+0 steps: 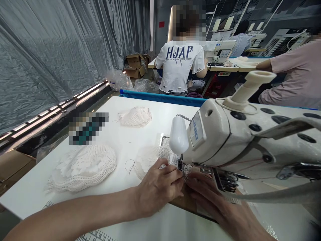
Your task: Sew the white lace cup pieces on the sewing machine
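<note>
Lace (144,162) is apparently being stitched under the sewing machine (213,134), pinched by the left hand (162,187); the right hand (215,201) has a grip that cannot be told. Even guiding seems called for.

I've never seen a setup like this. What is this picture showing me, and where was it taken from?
There's no robot here. A head-worn camera looks forward and down at a person's bare hands. The big pale machine is a sewing machine. The left hand rests by white lacy fabric at its needle area; the right hand is beside it, partly hidden, so its grip is unclear. On the white table lie a larger lacy bundle and, farther back, a small pale piece. Beyond, a co-worker sits at another table.
</note>
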### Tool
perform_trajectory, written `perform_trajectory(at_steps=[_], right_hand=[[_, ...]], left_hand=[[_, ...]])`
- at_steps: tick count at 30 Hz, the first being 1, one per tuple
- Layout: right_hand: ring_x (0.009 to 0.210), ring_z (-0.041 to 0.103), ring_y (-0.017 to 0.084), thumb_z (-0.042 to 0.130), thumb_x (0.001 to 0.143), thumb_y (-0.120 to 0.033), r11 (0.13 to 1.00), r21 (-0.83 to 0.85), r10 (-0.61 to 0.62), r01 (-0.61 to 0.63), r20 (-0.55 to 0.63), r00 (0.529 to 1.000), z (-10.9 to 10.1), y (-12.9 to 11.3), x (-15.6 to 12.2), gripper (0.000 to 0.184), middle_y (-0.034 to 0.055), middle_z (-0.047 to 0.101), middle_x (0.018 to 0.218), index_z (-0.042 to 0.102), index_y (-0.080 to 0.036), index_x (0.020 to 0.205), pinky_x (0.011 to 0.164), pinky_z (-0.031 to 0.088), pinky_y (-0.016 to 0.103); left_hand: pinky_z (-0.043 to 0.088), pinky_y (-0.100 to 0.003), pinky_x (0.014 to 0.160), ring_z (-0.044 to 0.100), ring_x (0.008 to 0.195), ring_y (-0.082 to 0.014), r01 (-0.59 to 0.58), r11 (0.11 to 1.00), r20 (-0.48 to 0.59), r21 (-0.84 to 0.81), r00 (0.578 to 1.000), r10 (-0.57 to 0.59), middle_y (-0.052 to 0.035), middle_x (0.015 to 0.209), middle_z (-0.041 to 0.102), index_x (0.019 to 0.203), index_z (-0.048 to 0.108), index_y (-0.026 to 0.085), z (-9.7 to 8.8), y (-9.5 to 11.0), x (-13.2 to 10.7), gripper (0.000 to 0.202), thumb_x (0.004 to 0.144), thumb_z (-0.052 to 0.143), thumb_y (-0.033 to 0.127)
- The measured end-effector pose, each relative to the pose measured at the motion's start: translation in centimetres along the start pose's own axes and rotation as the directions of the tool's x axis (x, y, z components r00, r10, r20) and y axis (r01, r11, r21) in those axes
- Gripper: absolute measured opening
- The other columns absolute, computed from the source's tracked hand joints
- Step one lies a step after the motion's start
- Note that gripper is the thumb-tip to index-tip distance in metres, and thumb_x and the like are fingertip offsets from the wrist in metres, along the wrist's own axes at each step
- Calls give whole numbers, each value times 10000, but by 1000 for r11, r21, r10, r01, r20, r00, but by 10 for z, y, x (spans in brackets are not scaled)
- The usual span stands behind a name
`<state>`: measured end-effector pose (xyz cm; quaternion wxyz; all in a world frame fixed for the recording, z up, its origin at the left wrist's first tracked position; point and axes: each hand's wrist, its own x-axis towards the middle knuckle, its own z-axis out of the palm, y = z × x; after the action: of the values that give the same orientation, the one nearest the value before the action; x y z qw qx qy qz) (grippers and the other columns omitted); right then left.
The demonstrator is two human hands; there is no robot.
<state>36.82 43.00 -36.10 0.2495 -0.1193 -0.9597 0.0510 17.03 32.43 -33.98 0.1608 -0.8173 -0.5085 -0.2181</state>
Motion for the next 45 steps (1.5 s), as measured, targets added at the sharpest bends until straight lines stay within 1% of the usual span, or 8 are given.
perform_trajectory(at_steps=[8,13,15,20,25,32,38,45], right_hand=[[984,642,232,476,896,-233,998,-31,-48,47,-47,998,-2,-1,3,272,60,664,1130,623,-257,1124,750,563,345],[841,678,208,497,877,-196,993,-62,-110,102,-150,983,-7,-2,2,241,33,718,964,629,-265,1066,669,553,305],[821,679,201,486,886,-199,993,-64,-109,101,-134,985,-6,-6,2,233,33,718,949,636,-273,1047,659,550,297],[969,650,208,443,916,-198,996,-53,-70,67,-46,996,1,-14,-1,312,78,665,1111,611,-276,1167,795,540,335],[925,664,219,497,890,-214,993,-86,-82,81,-7,997,5,-12,-7,290,69,689,1061,641,-288,1130,768,544,349],[997,635,254,484,901,-252,975,-168,-146,145,5,989,5,-9,-9,314,83,679,1081,609,-294,1186,816,518,410],[1028,615,250,475,908,-238,982,-147,-121,117,-14,993,7,-9,-8,323,89,676,1065,605,-314,1194,821,507,400],[980,638,236,498,899,-246,979,-165,-130,123,-36,991,7,-9,-7,328,75,686,1055,602,-322,1201,777,527,361]], left_hand=[[390,-320,836,571,894,-128,0,1000,12,-17,1000,0,-29,963,656,911,579,122,0,-1,-1,151,906,544,269],[384,-325,841,571,903,-127,2,1000,15,-19,1000,-2,-21,968,648,914,580,123,2,-1,-2,154,892,569,275],[382,-328,843,575,898,-127,3,1000,15,-21,1000,-3,-19,958,645,902,582,121,2,-1,-2,148,892,567,268],[384,-318,839,581,859,-116,1,1000,5,-30,1000,-1,-14,923,646,890,589,120,-1,-2,0,163,903,549,277],[382,-321,870,572,831,-110,-10,1000,-8,7,1000,10,-15,900,635,854,589,119,-3,1,0,149,906,542,251],[398,-309,814,556,741,-95,-17,995,-29,96,999,19,-13,878,601,783,567,124,-4,1,2,155,896,541,226],[403,-309,802,554,727,-100,-10,993,-20,118,1000,12,-7,821,594,790,563,130,-5,0,3,152,900,532,230],[396,-335,863,558,754,-108,-22,994,-17,103,1000,23,-24,878,610,840,580,135,-4,-4,1,220,917,510,330]])
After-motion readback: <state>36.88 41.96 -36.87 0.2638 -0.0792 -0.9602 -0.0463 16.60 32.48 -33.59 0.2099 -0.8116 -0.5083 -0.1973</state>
